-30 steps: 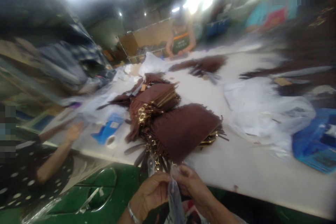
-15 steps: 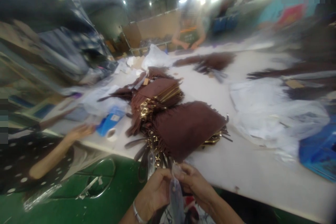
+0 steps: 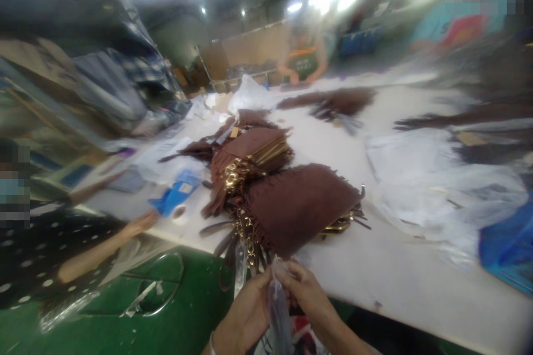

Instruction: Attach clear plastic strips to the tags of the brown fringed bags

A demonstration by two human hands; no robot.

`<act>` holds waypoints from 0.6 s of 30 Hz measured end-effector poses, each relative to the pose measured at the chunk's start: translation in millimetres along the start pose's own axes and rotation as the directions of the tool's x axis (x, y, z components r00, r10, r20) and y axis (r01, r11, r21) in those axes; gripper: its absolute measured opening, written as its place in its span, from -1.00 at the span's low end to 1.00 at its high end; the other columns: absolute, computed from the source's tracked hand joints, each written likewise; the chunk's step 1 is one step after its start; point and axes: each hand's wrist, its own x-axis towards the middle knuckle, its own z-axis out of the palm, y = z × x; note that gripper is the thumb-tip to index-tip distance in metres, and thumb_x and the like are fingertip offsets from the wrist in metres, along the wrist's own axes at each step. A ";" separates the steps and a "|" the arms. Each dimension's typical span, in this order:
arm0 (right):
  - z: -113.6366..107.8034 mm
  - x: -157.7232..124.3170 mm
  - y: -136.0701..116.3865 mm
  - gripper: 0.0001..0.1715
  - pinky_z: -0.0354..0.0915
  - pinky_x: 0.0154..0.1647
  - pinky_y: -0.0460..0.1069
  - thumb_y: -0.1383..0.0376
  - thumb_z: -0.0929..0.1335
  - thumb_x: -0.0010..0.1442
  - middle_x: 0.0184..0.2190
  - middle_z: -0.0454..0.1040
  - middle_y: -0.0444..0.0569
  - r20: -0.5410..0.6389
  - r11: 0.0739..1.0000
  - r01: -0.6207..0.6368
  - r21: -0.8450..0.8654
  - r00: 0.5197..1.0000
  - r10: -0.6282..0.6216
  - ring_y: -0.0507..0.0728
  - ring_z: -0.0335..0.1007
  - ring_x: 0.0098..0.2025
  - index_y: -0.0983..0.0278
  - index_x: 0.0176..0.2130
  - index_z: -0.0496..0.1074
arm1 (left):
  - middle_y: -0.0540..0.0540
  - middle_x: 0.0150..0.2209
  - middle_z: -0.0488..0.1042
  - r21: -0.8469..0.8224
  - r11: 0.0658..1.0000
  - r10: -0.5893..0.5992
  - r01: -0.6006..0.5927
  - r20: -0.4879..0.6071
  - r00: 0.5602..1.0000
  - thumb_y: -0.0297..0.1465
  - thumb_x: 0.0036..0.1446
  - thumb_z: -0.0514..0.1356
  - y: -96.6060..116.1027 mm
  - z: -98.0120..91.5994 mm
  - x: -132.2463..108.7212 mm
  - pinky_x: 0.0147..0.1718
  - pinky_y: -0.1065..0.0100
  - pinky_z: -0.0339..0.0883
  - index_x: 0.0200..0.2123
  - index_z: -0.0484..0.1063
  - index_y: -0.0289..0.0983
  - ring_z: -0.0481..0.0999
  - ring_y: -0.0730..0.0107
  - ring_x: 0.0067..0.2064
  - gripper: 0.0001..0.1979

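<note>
At the table's near edge, my left hand and my right hand are closed together on a clear plastic sleeve that hangs down between them. A dark strip shows inside the sleeve, too blurred to name. Just beyond my fingers lies a stack of brown fringed bags, with gold zips along the right side. Gold chains and dark straps spill from its left end over the table edge. Behind it sits a second pile of brown fringed bags with gold hardware.
At left, a co-worker's hand reaches to a blue packet beside a tape roll. White plastic bags and a blue plastic item lie at right. Another person works across the white table. A metal-framed stool stands lower left.
My hands stay on the plastic sleeve, the left now slightly more to the right. The view has shifted a little. The co-worker's forearm at left has moved slightly right.
</note>
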 end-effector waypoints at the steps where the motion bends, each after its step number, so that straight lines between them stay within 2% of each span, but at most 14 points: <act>1: 0.8 -1.7 -0.4 -0.42 0.06 -0.63 -0.17 -0.16 0.40 0.00 -0.63 0.18 -0.28 0.020 1.000 0.015 -0.002 1.000 -0.015 -0.09 0.08 -0.64 0.28 -0.30 0.36 | -0.14 -0.44 0.56 0.012 0.999 0.046 -0.046 0.030 0.999 -0.30 0.18 0.19 0.1 0.8 -5.5 -0.32 0.33 0.42 -0.21 0.48 -0.39 0.54 0.33 -0.44 -0.76; 3: 1.2 -6.1 -1.7 -0.44 0.05 -0.63 -0.17 -0.18 0.34 0.06 -0.63 0.12 -0.29 0.053 0.997 0.071 -0.039 0.996 -0.069 -0.09 0.05 -0.64 0.27 -0.35 0.34 | -0.18 -0.38 0.57 0.060 0.992 0.106 -0.110 0.071 0.992 -0.21 0.21 0.16 0.9 2.9 -15.5 -0.32 0.33 0.41 -0.14 0.46 -0.37 0.56 0.30 -0.40 -0.67; 5: -1.3 -11.0 -2.2 -0.44 0.04 -0.64 -0.16 -0.19 0.31 0.10 -0.65 0.12 -0.29 0.083 0.988 0.128 -0.089 0.989 -0.120 -0.08 0.06 -0.65 0.27 -0.39 0.32 | -0.20 -0.38 0.57 0.149 0.978 0.131 -0.144 0.093 0.987 -0.19 0.20 0.16 2.4 4.2 -21.4 -0.34 0.35 0.39 -0.18 0.48 -0.40 0.55 0.31 -0.40 -0.65; 9: -18.1 -19.0 1.8 -0.40 0.06 -0.64 -0.15 -0.20 0.25 0.14 -0.61 0.33 -0.20 0.105 0.986 0.118 -0.117 0.989 -0.106 -0.06 0.15 -0.66 0.28 -0.29 0.37 | -0.20 -0.45 0.55 0.398 0.903 0.132 -0.163 0.105 0.986 -0.17 0.12 0.24 5.6 -1.6 -15.2 -0.46 0.43 0.31 -0.29 0.49 -0.44 0.50 0.41 -0.50 -0.63; 13: -45.0 -26.0 2.8 -0.28 0.05 -0.69 -0.13 -0.24 0.26 0.07 -0.36 0.52 -0.04 -0.088 0.985 0.048 -0.163 0.994 -0.063 -0.09 0.12 -0.70 0.28 -0.11 0.42 | -0.20 -0.49 0.55 0.557 0.817 0.126 -0.149 0.079 0.989 -0.03 0.04 0.23 6.6 -13.5 2.9 -0.52 0.43 0.26 -0.43 0.45 -0.40 0.50 0.37 -0.54 -0.53; 15: -56.2 -29.4 -3.3 -0.28 0.11 -0.66 -0.11 -0.24 0.27 0.05 -0.26 0.53 0.00 -0.200 0.983 0.029 -0.182 0.978 -0.066 -0.08 0.15 -0.67 0.28 -0.14 0.46 | -0.21 -0.49 0.56 0.597 0.785 0.144 -0.166 0.085 0.986 0.00 0.03 0.22 6.0 -18.1 9.6 -0.53 0.42 0.24 -0.48 0.42 -0.38 0.52 0.35 -0.54 -0.52; 18: -65.6 -30.7 -22.2 -0.34 0.16 -0.61 -0.10 -0.20 0.29 0.06 -0.27 0.53 -0.01 -0.323 0.974 0.065 -0.216 0.937 -0.134 -0.05 0.20 -0.62 0.28 -0.17 0.47 | -0.23 -0.49 0.58 0.638 0.749 0.160 -0.181 0.091 0.983 0.04 -0.03 0.23 4.8 -21.6 15.8 -0.53 0.41 0.23 -0.50 0.42 -0.37 0.53 0.31 -0.54 -0.48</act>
